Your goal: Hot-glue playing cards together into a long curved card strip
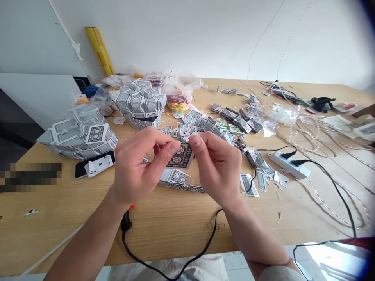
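Left hand (136, 164) and right hand (218, 168) pinch one playing card (179, 158), fingers closed on its upper sides, probably to keep it steady from both ends. Card is up off the desk (164, 222), between centre and near edge, above a card strip (187, 188); likely raised for finger access. Card-patterned box (140, 99) sits toward far left corner, apparently out of the hands' way.

Patterned card (179, 159), centre, with upper corners hidden behind fingers (172, 148) of the left hand (136, 164) and right hand (219, 168) (its reverse side is out of sight). Desk (166, 218): cropped at three o'clock; writing (215, 226) near five, too faint to read. Pixelated patch (31, 177) near nine, contents masked. Dark blur (369, 15) at two.
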`<state>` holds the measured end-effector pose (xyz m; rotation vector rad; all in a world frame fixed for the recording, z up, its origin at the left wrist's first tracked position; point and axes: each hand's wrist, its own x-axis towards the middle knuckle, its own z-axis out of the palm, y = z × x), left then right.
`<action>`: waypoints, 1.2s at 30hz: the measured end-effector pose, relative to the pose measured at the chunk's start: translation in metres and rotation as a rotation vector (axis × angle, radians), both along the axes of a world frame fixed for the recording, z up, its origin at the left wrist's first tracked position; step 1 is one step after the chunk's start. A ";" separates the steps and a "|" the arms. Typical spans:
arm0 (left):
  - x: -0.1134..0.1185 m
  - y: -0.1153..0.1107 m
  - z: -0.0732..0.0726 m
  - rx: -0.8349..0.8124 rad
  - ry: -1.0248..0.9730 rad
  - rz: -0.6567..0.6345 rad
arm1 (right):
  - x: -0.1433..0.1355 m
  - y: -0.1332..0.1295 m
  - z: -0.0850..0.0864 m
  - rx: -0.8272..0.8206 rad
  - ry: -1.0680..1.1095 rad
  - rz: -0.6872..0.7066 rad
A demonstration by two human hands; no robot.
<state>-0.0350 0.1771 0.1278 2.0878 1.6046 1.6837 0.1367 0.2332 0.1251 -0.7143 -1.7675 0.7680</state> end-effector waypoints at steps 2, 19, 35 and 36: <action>0.001 0.003 -0.001 -0.003 -0.027 -0.038 | 0.000 0.001 -0.001 0.010 -0.003 0.015; -0.012 0.016 -0.008 0.116 -0.316 0.096 | -0.003 0.009 -0.006 -0.387 0.176 0.354; -0.017 0.010 0.000 -0.434 -0.089 -0.414 | -0.003 0.008 0.001 -0.196 0.351 0.132; -0.019 0.011 -0.001 -0.439 -0.097 -0.425 | -0.003 0.008 0.001 -0.191 0.359 0.136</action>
